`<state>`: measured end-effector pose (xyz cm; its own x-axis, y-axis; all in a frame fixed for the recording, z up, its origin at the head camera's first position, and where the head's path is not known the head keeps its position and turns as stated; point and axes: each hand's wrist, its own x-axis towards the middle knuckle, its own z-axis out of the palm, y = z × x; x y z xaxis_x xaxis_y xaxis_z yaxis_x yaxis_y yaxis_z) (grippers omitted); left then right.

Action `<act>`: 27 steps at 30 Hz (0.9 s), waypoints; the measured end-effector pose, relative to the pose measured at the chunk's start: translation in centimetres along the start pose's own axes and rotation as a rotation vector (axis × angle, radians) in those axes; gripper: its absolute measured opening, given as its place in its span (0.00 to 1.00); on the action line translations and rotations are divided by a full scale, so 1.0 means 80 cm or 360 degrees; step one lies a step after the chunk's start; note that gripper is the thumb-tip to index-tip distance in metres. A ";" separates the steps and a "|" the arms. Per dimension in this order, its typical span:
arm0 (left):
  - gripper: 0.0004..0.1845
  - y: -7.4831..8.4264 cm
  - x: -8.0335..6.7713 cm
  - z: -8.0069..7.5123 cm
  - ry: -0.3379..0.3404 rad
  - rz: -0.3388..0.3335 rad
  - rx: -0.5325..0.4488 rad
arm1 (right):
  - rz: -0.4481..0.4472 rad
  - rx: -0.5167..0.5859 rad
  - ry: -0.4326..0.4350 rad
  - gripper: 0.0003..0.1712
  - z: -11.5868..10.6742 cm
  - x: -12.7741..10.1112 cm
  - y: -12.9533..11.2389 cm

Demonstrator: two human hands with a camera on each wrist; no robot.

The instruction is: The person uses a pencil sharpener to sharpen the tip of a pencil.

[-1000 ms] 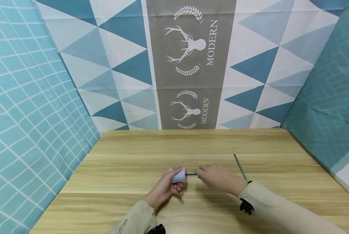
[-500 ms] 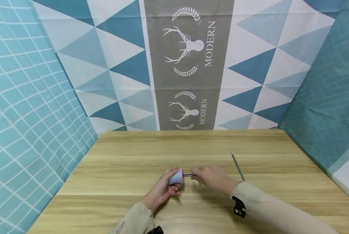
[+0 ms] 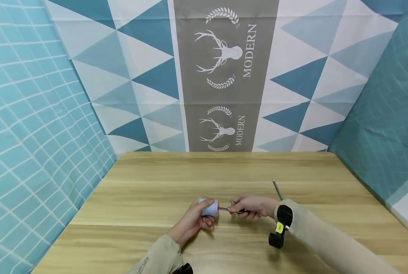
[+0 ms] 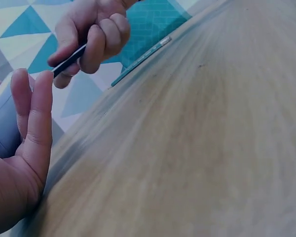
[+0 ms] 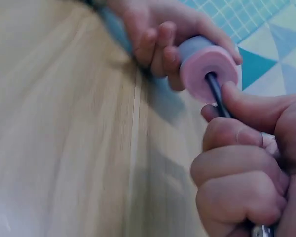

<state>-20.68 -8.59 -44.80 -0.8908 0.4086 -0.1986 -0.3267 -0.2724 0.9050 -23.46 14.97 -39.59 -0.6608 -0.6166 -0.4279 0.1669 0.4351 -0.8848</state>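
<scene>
My left hand (image 3: 192,221) grips a small lavender pencil sharpener (image 3: 208,209), thumb over the top and the lower fingers loosely bent. Its round pink end (image 5: 193,71) faces right, with a hole in the middle. A dark pencil (image 3: 223,209) sits in that hole, its tip hidden inside. Beyond the sharpener, my right hand (image 3: 253,205) holds the pencil, thumb along it and fingers curled round it in the right wrist view. A silvery end of the pencil (image 5: 262,230) shows below that fist. Both hands are close over the wooden table (image 3: 149,213).
A second pencil, greenish (image 3: 277,189), lies on the table behind my right wrist, its near end hidden by the sleeve (image 3: 303,217). Patterned cloth (image 3: 224,76) hangs behind the table's far edge, with blue-green cloths at both sides.
My right hand has turned over at the wrist around the pencil, bringing its wrist camera into view. The left hand keeps the sharpener in nearly the same place.
</scene>
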 end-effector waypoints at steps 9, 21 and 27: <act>0.12 -0.005 0.003 0.003 -0.0023 -0.0020 -0.0055 | -0.1462 -0.2021 0.0733 0.13 0.008 -0.020 0.013; 0.11 -0.001 0.002 -0.001 -0.0029 -0.0065 -0.0236 | -0.1910 -0.2852 0.1422 0.22 0.013 0.008 0.020; 0.15 0.001 0.003 0.001 0.0020 -0.0041 -0.0212 | -0.1482 -0.2070 0.1120 0.17 0.024 0.014 0.015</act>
<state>-20.86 -8.46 -44.77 -0.8853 0.4062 -0.2264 -0.3878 -0.3758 0.8417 -22.61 13.59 -41.49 -0.4095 -0.7207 0.5594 -0.8321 0.5464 0.0948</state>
